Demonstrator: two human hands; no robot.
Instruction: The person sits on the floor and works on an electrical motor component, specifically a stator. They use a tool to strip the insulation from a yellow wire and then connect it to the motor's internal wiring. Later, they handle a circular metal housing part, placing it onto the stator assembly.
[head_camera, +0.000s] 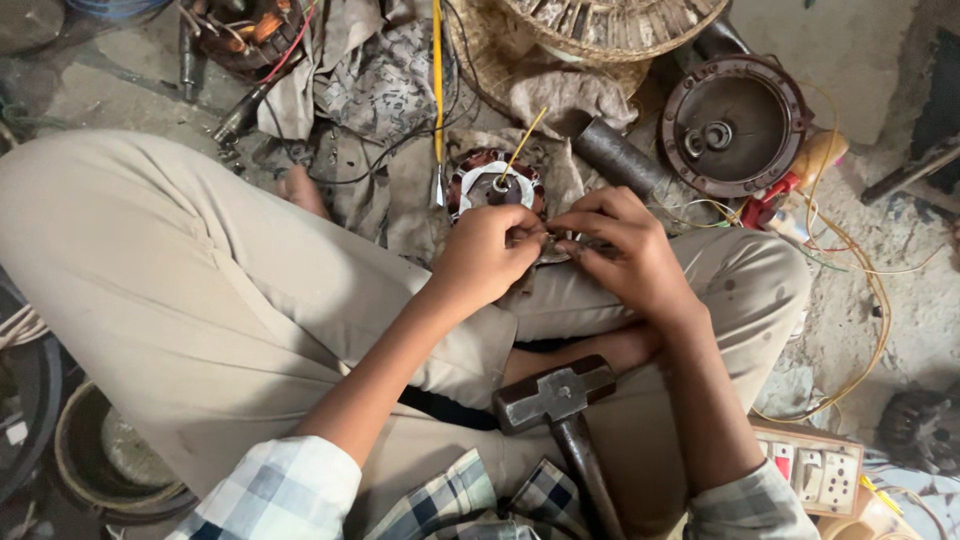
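Observation:
I sit cross-legged in beige trousers. A round motor stator (492, 182) with copper windings and white insulation rests in front of my knees, a thin yellow sleeve (524, 144) sticking up from it. My left hand (487, 255) and my right hand (620, 245) meet at the stator's near edge, fingertips pinching something small there. What they pinch is hidden by the fingers. A steel hammer (560, 395) lies on my lap, its handle pointing toward me.
A round metal motor cover (735, 125) lies at the upper right next to a dark cylinder (618, 155). Yellow wires (870, 290) trail on the right. A switch board (815, 470) sits at the lower right. Rags (365, 85), a basket (600, 30) and tools lie beyond.

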